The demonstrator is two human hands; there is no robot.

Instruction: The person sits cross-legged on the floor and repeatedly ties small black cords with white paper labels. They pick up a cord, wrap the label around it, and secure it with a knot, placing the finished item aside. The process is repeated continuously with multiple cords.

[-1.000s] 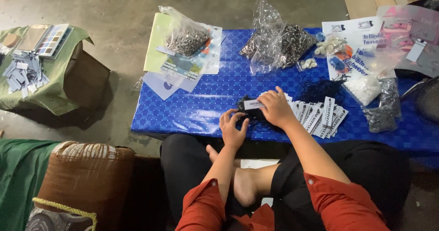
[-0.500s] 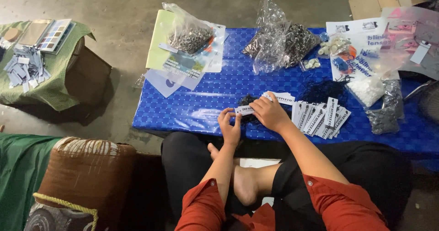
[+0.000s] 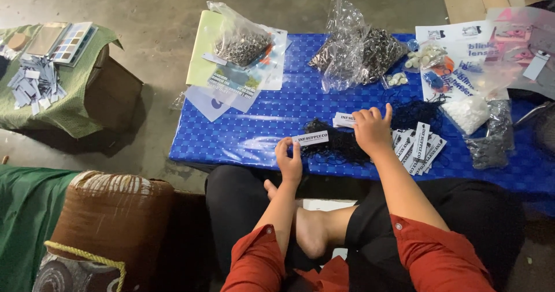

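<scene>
the left hand [image 3: 289, 160] pinches the end of a small white card tag [image 3: 310, 138] between thumb and fingertips, holding it just above the near edge of the bench [image 3: 243, 136], which wears a glossy blue cloth with a fine dotted grid. the right hand [image 3: 372, 129] lies palm down, fingers loosely spread, on a tangle of thin black cord [image 3: 338, 143] that sits between the two hands; whether it grips any cord i cannot tell. a second white tag [image 3: 343, 119] lies flat just beside its fingertips. to the right of that hand a fanned pile of flat white tags [image 3: 419, 147] with dark print rests on the cloth.

further back, a crinkled clear plastic bag [image 3: 243, 37] holds small metal rings and lies on sheets of paper. a bigger clear bag [image 3: 361, 52] holds darker metal pieces. a small clear pouch [image 3: 468, 113] holds white bits, and a dark-filled pouch [image 3: 488, 147] lies near it.

off to the left, a box draped in green cloth [image 3: 69, 101] carries loose pale strips and flat palettes.
</scene>
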